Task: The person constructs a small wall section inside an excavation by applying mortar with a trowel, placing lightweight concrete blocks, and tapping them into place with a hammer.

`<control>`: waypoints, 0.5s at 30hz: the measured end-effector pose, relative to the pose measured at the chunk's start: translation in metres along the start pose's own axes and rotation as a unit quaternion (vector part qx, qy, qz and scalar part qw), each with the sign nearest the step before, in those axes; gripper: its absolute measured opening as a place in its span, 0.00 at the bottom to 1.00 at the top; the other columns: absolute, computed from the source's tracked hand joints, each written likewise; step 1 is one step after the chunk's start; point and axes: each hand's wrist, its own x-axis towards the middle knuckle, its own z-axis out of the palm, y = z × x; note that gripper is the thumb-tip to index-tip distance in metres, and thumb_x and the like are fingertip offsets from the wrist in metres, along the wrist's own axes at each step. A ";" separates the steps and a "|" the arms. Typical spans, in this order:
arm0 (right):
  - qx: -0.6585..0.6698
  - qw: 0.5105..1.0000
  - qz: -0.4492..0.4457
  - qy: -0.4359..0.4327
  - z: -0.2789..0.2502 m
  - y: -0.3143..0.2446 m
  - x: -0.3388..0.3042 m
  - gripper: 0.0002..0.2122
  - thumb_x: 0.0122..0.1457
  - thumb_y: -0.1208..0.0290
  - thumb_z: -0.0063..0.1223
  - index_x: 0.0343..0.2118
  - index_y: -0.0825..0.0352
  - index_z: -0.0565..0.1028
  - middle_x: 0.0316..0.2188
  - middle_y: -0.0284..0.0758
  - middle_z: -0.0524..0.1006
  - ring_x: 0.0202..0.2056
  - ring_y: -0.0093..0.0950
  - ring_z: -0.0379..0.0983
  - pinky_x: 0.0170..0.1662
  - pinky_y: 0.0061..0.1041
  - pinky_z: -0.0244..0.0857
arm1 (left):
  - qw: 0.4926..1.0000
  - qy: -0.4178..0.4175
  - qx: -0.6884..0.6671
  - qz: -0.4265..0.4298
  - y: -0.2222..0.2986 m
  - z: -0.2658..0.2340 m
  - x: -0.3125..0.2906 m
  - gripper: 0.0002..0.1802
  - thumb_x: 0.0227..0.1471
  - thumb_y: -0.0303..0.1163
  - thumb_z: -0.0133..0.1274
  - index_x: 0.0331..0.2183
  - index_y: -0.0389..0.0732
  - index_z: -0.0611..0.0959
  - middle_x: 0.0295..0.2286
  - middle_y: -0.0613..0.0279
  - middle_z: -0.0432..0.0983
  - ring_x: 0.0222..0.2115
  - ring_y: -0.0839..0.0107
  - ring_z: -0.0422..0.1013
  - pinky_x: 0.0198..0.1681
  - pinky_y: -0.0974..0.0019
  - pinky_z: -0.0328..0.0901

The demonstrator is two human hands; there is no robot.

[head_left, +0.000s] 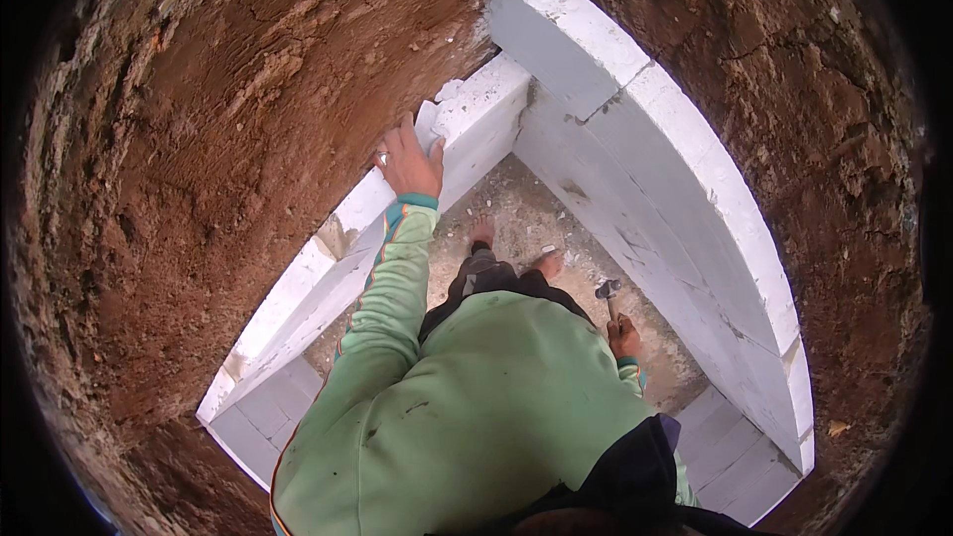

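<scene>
Hammer (609, 290) being held in the right hand (624, 337), over the floor (506, 189) of a narrow, block-lined trench; fingers being kept closed around the handle, dark head being pointed away from the body. Left hand (409, 161) being rested on the top edge of the left white block wall (476, 111), thumb and fingers being held apart; whether any pressure is being applied cannot be told. A ring is being worn on that hand. Just beyond it, loose white fragments (450, 89) are being borne by the same wall top. A grey patch (334, 236) is being shown on the wall top, nearer the body.

The right white block wall (645, 208) is being met by the left one at the far corner. Both walls are being flanked by reddish-brown soil (199, 189). Pale crumbs are being seen scattered over the floor, where bare feet (548, 263) are being planted. A green top (496, 367) is being worn.
</scene>
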 end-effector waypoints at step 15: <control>0.048 0.965 0.246 0.078 0.066 0.133 -0.082 0.23 0.51 0.59 0.62 0.43 0.74 0.80 0.35 0.57 0.81 0.39 0.54 0.79 0.44 0.48 0.71 | 0.920 0.039 -0.359 0.150 0.098 -0.036 0.074 0.16 0.57 0.26 0.59 0.48 0.36 0.83 0.47 0.54 0.80 0.47 0.63 0.75 0.54 0.60 0.68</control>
